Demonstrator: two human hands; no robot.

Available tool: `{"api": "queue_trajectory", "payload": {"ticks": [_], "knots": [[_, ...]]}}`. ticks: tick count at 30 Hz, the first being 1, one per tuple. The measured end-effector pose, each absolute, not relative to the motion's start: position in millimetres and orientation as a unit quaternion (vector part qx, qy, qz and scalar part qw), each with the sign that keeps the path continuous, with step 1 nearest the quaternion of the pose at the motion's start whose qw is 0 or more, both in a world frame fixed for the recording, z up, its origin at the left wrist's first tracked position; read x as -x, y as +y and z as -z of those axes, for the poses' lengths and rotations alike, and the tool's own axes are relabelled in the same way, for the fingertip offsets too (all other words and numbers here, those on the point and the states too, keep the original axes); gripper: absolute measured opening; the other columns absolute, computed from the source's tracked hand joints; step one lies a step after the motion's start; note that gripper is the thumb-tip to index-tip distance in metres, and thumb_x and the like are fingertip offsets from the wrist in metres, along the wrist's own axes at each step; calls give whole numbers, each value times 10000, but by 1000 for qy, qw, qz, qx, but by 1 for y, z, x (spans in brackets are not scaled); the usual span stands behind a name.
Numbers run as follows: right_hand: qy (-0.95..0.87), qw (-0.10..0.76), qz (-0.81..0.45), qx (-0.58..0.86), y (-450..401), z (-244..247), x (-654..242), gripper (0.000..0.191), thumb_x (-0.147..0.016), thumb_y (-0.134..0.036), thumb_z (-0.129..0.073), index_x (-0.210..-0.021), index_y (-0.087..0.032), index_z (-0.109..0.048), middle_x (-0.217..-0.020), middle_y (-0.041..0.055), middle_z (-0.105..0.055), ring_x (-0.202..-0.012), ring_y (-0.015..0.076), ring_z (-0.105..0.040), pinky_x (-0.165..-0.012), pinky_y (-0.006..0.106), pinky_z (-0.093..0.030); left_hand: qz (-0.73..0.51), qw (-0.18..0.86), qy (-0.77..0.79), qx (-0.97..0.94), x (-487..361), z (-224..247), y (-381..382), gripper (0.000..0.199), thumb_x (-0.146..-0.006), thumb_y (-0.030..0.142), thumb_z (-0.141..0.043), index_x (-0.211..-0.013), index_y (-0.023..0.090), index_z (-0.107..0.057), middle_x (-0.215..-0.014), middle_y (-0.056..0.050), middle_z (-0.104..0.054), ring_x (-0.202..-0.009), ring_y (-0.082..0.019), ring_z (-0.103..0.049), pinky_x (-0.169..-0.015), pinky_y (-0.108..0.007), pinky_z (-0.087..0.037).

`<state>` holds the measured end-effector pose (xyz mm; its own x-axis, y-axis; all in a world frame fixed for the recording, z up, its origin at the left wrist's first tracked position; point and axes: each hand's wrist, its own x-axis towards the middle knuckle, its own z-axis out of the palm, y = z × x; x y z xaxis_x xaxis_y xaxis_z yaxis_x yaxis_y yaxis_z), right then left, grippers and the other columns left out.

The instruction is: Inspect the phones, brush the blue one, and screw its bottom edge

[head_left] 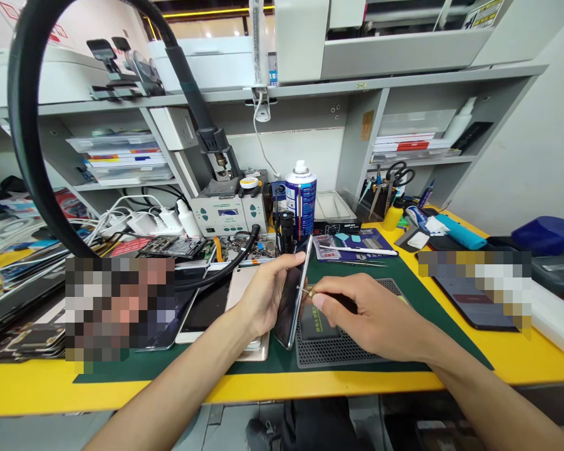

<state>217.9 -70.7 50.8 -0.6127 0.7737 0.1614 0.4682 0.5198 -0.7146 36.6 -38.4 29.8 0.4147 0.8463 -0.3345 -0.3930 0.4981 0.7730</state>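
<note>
My left hand (pixel 266 291) is closed around a phone (pixel 289 307), which stands tilted on its edge with its dark screen facing left. My right hand (pixel 371 319) grips what looks like a thin screwdriver (pixel 306 290), with a fine metal shaft and a brass-coloured collar. Its tip touches the phone's right-hand edge, or comes very close to it; I cannot tell which. Most of the tool's dark handle is hidden in the palm. Under my right hand lies a grey perforated pad (pixel 338 357) on the green mat (pixel 442 341).
Left of my hands, tablets (pixel 204 304) and phone parts are piled up. A black hose (pixel 23 125) arches over them from the rework station (pixel 230 213). Behind the phone stand a blue spray can (pixel 301 200) and tweezers (pixel 361 264). A dark tablet (pixel 470 300) lies at right.
</note>
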Motion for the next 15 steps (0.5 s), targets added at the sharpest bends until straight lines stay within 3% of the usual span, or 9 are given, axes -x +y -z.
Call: {"api": "queue_trajectory", "payload": {"ticks": [9, 15], "knots": [[-853, 213, -316, 357, -72, -50, -219, 274, -1015, -267, -443, -758, -191, -500, -663, -64, -504, -581, 88, -349, -557, 249, -270, -410, 775, 372, -306, -36, -29, -38, 206, -800, 356, -673, -817, 154, -636, -550, 31, -506, -410, -109, -434, -448, -240, -443], [-863, 193, -304, 356, -73, -49, -219, 229, -996, -267, -463, -802, -194, -558, -702, -51, -534, -620, 98, -373, -570, 255, -272, -414, 775, 361, -312, -34, -26, -38, 232, -794, 364, -688, -734, 165, -584, -576, 23, -521, -432, -97, -427, -435, -222, -374]]}}
